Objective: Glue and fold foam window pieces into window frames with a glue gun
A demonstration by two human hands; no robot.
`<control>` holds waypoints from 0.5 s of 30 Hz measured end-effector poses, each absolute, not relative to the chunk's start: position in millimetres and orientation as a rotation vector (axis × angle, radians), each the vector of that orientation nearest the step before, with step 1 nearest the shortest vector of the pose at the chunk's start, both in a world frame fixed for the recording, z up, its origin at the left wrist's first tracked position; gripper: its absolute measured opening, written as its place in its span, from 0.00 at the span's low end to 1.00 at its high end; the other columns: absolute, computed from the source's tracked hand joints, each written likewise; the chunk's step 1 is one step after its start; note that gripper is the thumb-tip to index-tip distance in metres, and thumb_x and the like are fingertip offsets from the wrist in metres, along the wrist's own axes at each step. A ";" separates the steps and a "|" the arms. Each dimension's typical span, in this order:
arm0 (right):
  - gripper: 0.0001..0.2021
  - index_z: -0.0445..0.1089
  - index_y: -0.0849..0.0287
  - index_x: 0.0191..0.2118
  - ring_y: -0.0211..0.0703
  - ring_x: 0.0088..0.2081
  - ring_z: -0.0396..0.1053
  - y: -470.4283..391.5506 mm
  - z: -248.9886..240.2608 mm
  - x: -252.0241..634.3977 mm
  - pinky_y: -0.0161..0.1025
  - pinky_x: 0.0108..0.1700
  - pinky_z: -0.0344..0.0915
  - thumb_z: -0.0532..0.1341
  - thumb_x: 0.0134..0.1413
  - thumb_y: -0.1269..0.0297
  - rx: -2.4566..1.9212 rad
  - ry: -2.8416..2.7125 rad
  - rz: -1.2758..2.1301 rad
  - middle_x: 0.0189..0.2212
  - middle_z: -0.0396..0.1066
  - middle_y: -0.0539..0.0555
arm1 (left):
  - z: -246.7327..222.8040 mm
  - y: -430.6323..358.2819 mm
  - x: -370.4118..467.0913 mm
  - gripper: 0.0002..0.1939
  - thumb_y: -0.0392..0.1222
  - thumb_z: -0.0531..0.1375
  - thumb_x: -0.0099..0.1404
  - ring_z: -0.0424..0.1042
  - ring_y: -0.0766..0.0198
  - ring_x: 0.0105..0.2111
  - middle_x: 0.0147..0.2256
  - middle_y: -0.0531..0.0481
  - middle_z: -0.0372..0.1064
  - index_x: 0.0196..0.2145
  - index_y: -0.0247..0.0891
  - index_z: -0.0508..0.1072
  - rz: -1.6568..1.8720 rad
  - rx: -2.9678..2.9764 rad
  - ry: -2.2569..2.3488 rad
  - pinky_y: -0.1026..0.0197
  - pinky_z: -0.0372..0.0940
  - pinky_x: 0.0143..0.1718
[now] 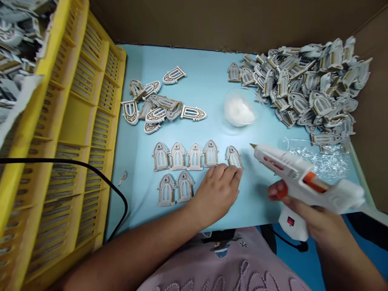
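My right hand [318, 220] grips a white hot glue gun [291, 165] by its handle, with a finger at the orange trigger. The brass nozzle points left, just right of a small arched window piece [233, 156]. My left hand [216, 194] has its bent fingers closed at the lower edge of that piece; the fingertips are partly hidden. To its left, several like pieces [195, 157] lie back side up in a row. Two more arched pieces [166, 190] lie below that row.
A yellow crate [75, 125] full of parts stands on the left, a black cable [91, 166] before it. Loose window pieces [156, 114] lie behind the row. A clear bowl [241, 109] holds white material. A large heap [315, 87] and clear plastic bits [327, 163] are at right.
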State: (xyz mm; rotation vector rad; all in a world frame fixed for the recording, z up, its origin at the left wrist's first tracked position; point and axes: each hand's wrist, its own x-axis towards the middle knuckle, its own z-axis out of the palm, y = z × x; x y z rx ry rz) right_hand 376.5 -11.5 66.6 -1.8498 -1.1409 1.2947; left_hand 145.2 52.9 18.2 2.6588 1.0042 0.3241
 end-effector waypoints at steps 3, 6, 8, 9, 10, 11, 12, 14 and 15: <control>0.08 0.68 0.52 0.39 0.52 0.46 0.71 -15.0 72.8 381.1 0.44 0.40 0.72 0.63 0.55 0.57 -1.490 -0.795 1.418 0.35 0.67 0.54 | 24.3 52.8 143.7 0.25 0.41 0.53 0.72 0.65 0.53 0.49 0.54 0.42 0.68 0.64 0.35 0.59 0.407 2.651 0.930 0.50 0.64 0.48; 0.08 0.69 0.51 0.39 0.54 0.48 0.68 -22.6 76.9 386.6 0.42 0.38 0.72 0.64 0.54 0.58 -1.383 -0.688 1.418 0.35 0.64 0.54 | 30.6 67.2 143.8 0.27 0.31 0.51 0.70 0.63 0.53 0.53 0.59 0.40 0.65 0.66 0.35 0.57 0.436 2.635 0.988 0.49 0.62 0.53; 0.07 0.69 0.51 0.38 0.54 0.48 0.68 -28.3 76.2 389.5 0.43 0.37 0.72 0.63 0.54 0.58 -1.358 -0.694 1.413 0.35 0.63 0.55 | 33.6 84.9 146.9 0.31 0.26 0.50 0.67 0.59 0.51 0.59 0.63 0.39 0.59 0.67 0.37 0.56 0.350 2.662 1.038 0.46 0.60 0.55; 0.07 0.69 0.51 0.38 0.55 0.48 0.68 -30.9 75.2 390.5 0.43 0.37 0.72 0.63 0.55 0.58 -1.348 -0.700 1.415 0.35 0.64 0.55 | 34.7 94.7 149.3 0.32 0.25 0.49 0.67 0.56 0.50 0.62 0.65 0.40 0.57 0.67 0.39 0.56 0.288 2.693 1.011 0.45 0.59 0.56; 0.06 0.69 0.52 0.38 0.55 0.48 0.68 -33.1 73.9 391.1 0.43 0.38 0.72 0.63 0.55 0.58 -1.340 -0.711 1.423 0.35 0.64 0.55 | 35.6 103.9 152.1 0.32 0.25 0.49 0.67 0.54 0.49 0.64 0.66 0.41 0.57 0.67 0.40 0.56 0.230 2.726 0.951 0.46 0.59 0.55; 0.06 0.70 0.52 0.38 0.55 0.49 0.68 -35.1 72.6 391.6 0.44 0.39 0.72 0.63 0.55 0.58 -1.333 -0.723 1.434 0.35 0.65 0.56 | 36.4 111.7 155.0 0.32 0.24 0.48 0.67 0.54 0.50 0.64 0.64 0.42 0.60 0.66 0.40 0.57 0.177 2.749 0.891 0.47 0.59 0.54; 0.06 0.70 0.53 0.38 0.56 0.49 0.68 -36.8 71.4 392.0 0.45 0.40 0.73 0.63 0.56 0.59 -1.331 -0.736 1.447 0.35 0.66 0.56 | 37.1 117.3 157.8 0.31 0.24 0.48 0.67 0.56 0.50 0.63 0.60 0.41 0.65 0.65 0.40 0.58 0.130 2.770 0.848 0.48 0.60 0.52; 0.06 0.70 0.53 0.39 0.56 0.49 0.69 -39.7 69.2 393.1 0.46 0.41 0.73 0.63 0.56 0.60 -1.334 -0.772 1.470 0.36 0.68 0.56 | 38.1 119.5 162.0 0.26 0.29 0.52 0.69 0.63 0.50 0.56 0.50 0.41 0.73 0.63 0.37 0.62 0.063 2.815 0.842 0.50 0.60 0.48; 0.06 0.70 0.53 0.39 0.55 0.49 0.69 -41.1 68.1 393.9 0.46 0.41 0.73 0.63 0.57 0.60 -1.340 -0.796 1.483 0.36 0.68 0.57 | 38.4 115.9 163.0 0.23 0.33 0.55 0.70 0.66 0.49 0.52 0.46 0.41 0.74 0.62 0.36 0.64 0.041 2.841 0.885 0.50 0.60 0.47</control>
